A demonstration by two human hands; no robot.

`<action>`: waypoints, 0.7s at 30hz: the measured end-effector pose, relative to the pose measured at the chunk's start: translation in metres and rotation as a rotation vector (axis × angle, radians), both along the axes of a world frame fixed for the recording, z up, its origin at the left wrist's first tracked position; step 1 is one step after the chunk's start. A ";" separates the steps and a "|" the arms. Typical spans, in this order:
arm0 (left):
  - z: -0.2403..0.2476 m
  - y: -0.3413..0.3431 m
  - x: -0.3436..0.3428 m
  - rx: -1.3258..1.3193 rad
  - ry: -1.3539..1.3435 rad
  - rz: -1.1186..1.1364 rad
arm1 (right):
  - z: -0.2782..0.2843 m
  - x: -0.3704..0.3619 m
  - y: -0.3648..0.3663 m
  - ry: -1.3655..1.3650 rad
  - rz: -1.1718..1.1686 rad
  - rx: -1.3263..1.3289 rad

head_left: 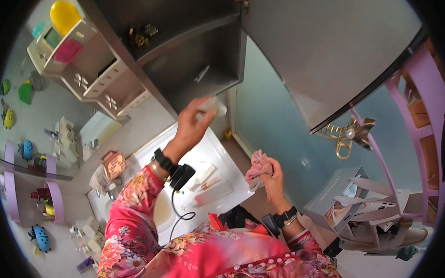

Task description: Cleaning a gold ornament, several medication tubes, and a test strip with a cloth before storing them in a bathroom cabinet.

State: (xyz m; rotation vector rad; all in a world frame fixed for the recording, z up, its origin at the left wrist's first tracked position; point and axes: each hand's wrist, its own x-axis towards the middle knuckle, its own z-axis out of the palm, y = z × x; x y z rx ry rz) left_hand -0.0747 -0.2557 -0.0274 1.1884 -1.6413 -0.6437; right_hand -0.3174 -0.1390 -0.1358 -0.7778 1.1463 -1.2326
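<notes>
My left hand (189, 130) is raised over the far side of the sink counter, in front of the open dark cabinet (186, 62). Its fingers close round a small whitish item (215, 107), blurred, perhaps a jar or bottle. My right hand (274, 182) grips a crumpled pink cloth (259, 169) off the counter's right corner. A small pale object (201, 73) lies on the cabinet's lower shelf, and a little cluster of dark and gold items (142, 35) sits on the upper one. Beneath my left forearm is the white sink counter (236, 164), with small packages (213, 191) on it.
The grey cabinet door (328, 49) swings out at the upper right, a gold hair clip (347, 136) hanging near its edge. A beige wall shelf (90, 68) stands left. Paper bags (357, 202) and a purple rack (421, 121) are at right. A cable (180, 213) trails from my left wrist.
</notes>
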 end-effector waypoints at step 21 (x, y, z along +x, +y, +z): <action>-0.172 0.117 0.100 0.592 -0.137 0.344 | 0.007 0.029 0.023 0.056 0.065 0.059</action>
